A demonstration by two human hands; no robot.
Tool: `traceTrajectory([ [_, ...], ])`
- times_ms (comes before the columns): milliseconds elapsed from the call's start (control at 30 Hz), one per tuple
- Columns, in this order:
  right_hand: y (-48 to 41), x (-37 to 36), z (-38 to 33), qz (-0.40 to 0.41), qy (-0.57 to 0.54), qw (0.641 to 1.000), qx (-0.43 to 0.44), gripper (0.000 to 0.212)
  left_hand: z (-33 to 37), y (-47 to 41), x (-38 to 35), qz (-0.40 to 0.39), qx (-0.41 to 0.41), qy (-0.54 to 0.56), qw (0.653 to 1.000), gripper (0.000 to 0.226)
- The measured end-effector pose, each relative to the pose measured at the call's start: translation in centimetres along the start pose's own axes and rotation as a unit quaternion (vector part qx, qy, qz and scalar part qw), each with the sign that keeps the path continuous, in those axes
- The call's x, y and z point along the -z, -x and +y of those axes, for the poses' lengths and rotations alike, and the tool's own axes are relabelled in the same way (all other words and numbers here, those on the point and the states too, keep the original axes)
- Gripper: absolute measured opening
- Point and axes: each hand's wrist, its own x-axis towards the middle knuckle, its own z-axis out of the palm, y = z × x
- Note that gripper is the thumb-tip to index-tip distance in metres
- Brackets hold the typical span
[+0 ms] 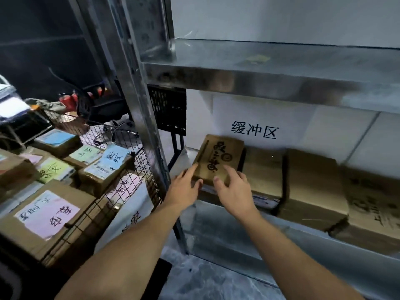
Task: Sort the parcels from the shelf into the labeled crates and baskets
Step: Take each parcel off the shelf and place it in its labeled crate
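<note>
A flat cardboard parcel [218,156] with black handwriting lies on top of another box at the left end of the lower metal shelf [229,226]. My left hand [185,187] touches its left front corner, fingers stretched along the side and thumb at the front edge. My right hand [234,188] rests on its front right part, fingers fairly straight on top and thumb at the front edge. More brown parcels [311,185] stand in a row to the right on the same shelf.
A wire basket [138,169] to the left holds several parcels with coloured labels [47,213]. The shelf's steel upright [138,94] stands between basket and shelf. An upper shelf board [259,79] hangs over the parcels. A black perforated crate [168,109] sits behind the upright.
</note>
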Motion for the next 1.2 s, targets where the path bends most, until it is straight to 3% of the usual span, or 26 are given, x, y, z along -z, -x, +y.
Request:
traceTrajectory([
  [267, 1.9, -0.4, -0.1, 0.000, -0.159, 0.985, -0.066, 0.055, -0.3, 4.7, 0.3, 0.135, 0.054, 0.262, 0.954, 0.022],
  [400, 2.4, -1.2, 0.1, -0.032, -0.122, 0.990, -0.060, 0.056, 0.4, 6.0, 0.7, 0.155, 0.016, 0.307, 0.939, 0.032],
  [533, 2.1, -0.8, 1.1, 0.005, -0.186, 0.982, -0.029, 0.048, 0.3, 6.5, 1.2, 0.177, 0.010, 0.390, 0.904, 0.035],
  [667, 2.2, -0.5, 1.7, -0.017, -0.290, 0.957, -0.003, 0.044, 0.3, 7.1, 1.8, 0.193, 0.055, 0.376, 0.904, 0.047],
  [800, 2.9, -0.4, 2.6, -0.052, -0.357, 0.933, -0.001, 0.045, -0.1, 7.8, 2.5, 0.172, 0.070, 0.340, 0.922, 0.040],
  [967, 3.6, -0.5, 3.0, -0.064, -0.293, 0.953, 0.037, 0.049, 0.1, 8.7, 1.9, 0.111, 0.064, 0.436, 0.891, 0.050],
  [1133, 4.0, 1.4, 1.6, -0.086, -0.223, 0.970, 0.038, 0.037, 0.5, 9.8, 1.1, 0.151, 0.035, 0.391, 0.907, 0.059],
  [1200, 4.1, 1.8, 1.3, -0.120, -0.288, 0.950, 0.035, 0.055, 0.7, 10.0, 0.8, 0.158, 0.020, 0.359, 0.920, 0.066],
])
